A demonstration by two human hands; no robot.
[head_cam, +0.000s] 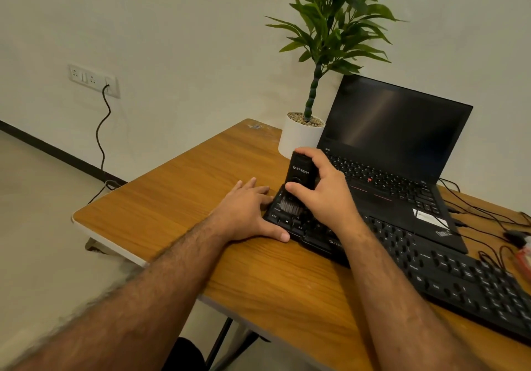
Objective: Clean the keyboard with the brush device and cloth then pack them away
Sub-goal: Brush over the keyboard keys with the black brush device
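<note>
The left hand (247,212) lies flat, fingers straight, bracing the black plastic keyboard (431,270) at its left end; the right hand (321,192) grips the black boxy brush device (298,172), bristles on the leftmost keys; brushing looks underway, with wiping and packing left; no cloth visible

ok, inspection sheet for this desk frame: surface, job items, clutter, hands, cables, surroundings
Surface: wooden table, pale scuff at its far corner.
Job's things: black keyboard lies along the near right edge; brush device stands upright with its bristles on the keyboard's left end; cloth not seen.
Clutter: open laptop, screen dark, behind the keyboard; potted plant left of it; a red and white item at the right edge, too cut off to identify.
Grippers: right hand grips the brush device; left hand lies flat, steadying the keyboard's left end.
Cables: thin black cables right of the laptop; a cord runs from the wall socket to the floor.
Surroundings: plain wall, floor left.
</note>
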